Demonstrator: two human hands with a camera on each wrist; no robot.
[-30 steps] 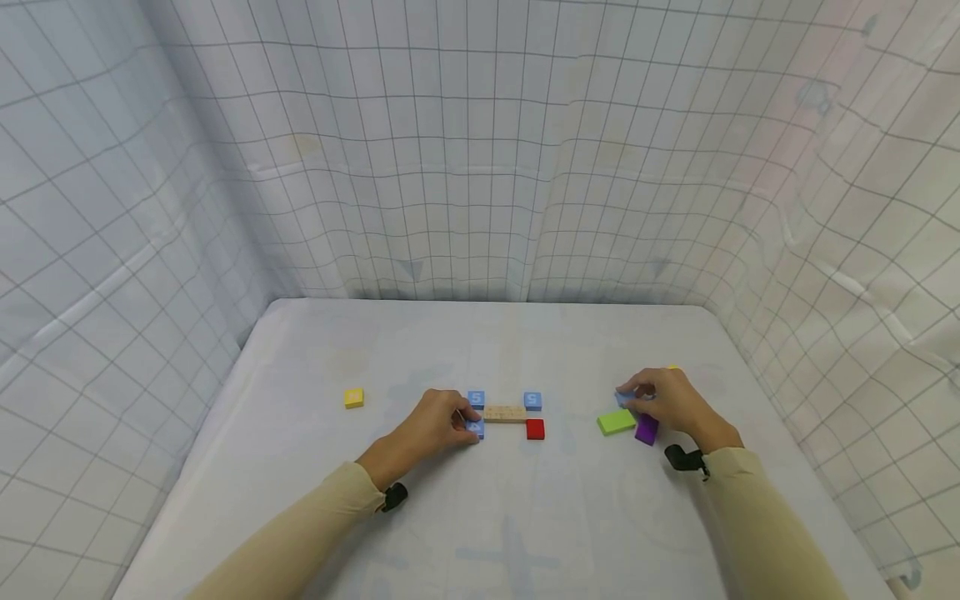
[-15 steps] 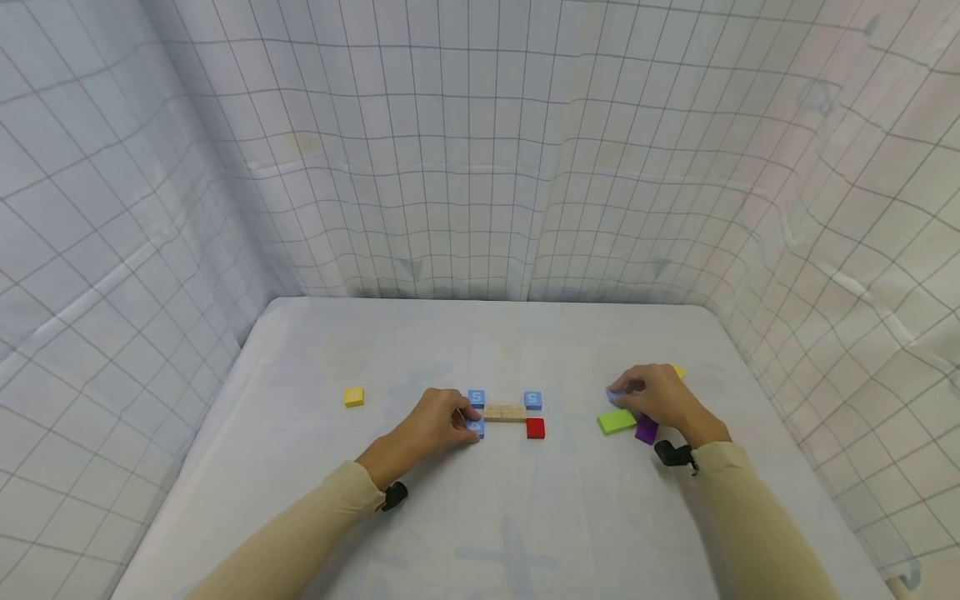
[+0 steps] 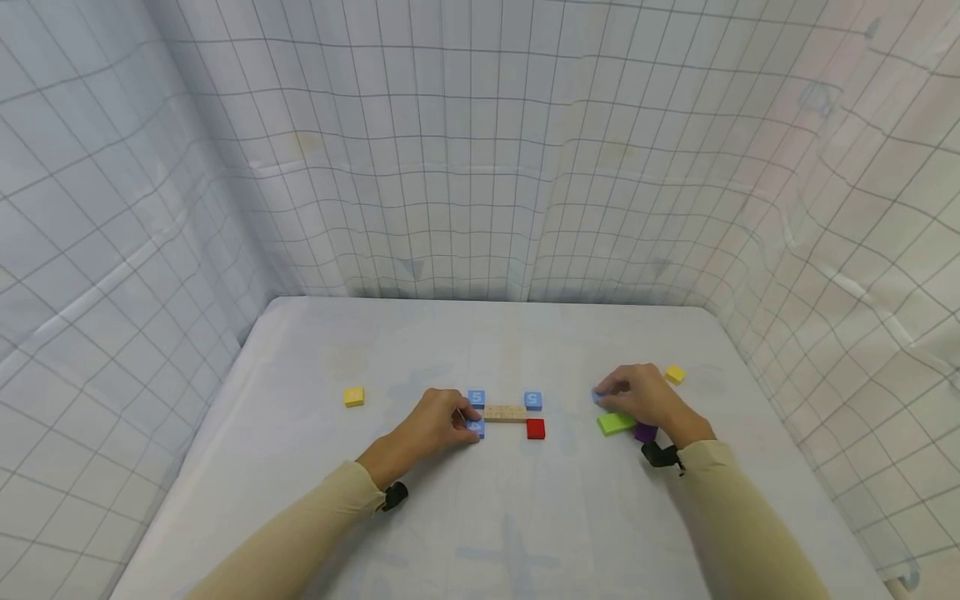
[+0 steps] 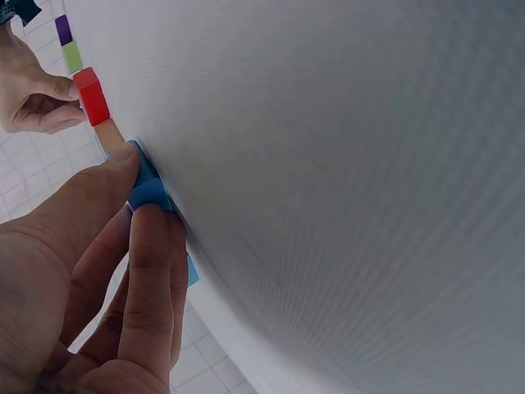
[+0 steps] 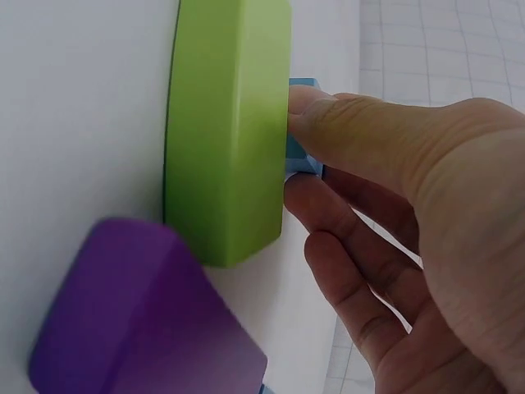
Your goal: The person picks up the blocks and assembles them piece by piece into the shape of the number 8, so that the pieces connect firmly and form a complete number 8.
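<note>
My left hand pinches a blue block between thumb and fingertips at the near left of a short wooden piece. Another blue block, marked 5, lies just behind it. Off the wooden piece's right end sit a second blue 5 block and a red block. To the right, my right hand holds a blue block by its edges, partly hidden by the fingers. A lime-green block lies close in front of that hand, with a purple block beside it.
One yellow block lies at the left of the white-covered table, and another yellow block lies beyond my right hand. Grid-patterned cloth hangs around the back and sides.
My right hand has slid left with its blue block, past the back of the lime-green block, uncovering the far yellow block. The left hand stays in place.
</note>
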